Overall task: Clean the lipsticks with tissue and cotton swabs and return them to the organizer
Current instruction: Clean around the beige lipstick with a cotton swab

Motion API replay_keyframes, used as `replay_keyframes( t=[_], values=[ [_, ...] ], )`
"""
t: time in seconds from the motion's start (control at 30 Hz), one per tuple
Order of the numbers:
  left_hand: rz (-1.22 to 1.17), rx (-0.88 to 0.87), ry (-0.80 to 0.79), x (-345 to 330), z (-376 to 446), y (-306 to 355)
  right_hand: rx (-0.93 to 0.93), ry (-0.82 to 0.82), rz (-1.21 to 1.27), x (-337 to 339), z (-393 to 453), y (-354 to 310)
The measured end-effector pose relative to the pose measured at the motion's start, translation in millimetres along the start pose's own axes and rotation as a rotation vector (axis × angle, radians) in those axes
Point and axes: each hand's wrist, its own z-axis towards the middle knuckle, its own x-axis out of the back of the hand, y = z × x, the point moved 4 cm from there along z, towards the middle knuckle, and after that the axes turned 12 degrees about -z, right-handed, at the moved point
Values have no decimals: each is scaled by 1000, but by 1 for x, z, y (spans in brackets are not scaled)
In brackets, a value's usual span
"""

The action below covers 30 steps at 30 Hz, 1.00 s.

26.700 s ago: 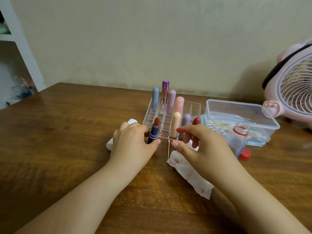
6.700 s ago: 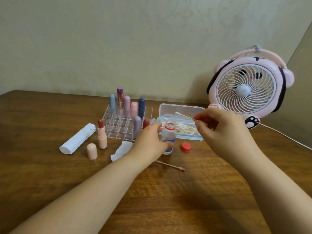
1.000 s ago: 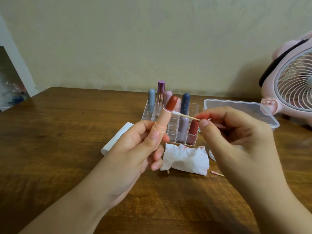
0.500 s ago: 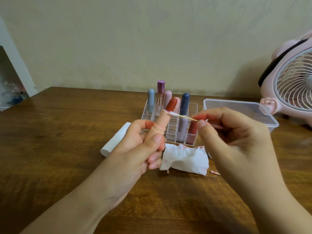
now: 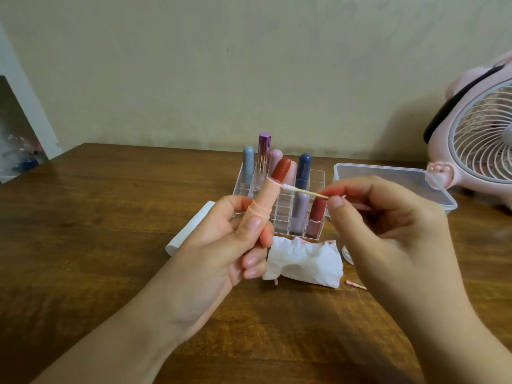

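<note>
While gripped by left hand (image 5: 221,245), lipstick (image 5: 266,195) against swab (image 5: 303,191).

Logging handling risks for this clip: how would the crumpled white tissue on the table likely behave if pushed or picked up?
The crumpled white tissue with pink stains looks thin and creased, so it would probably flop and deform rather than hold its shape. It likely weighs very little, so a push may slide or bunch it on the brown wooden table. It seems unlikely to roll.

A pink fan (image 5: 482,139) stands on the wooden table (image 5: 83,245), at its right edge.
</note>
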Motion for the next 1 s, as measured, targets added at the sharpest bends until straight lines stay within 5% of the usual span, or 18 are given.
replay_keyframes(
  t=[1.0],
  values=[
    [-81, 43, -39, 0, 0, -2, -1, -22, -13, 1, 1, 2]
  ],
)
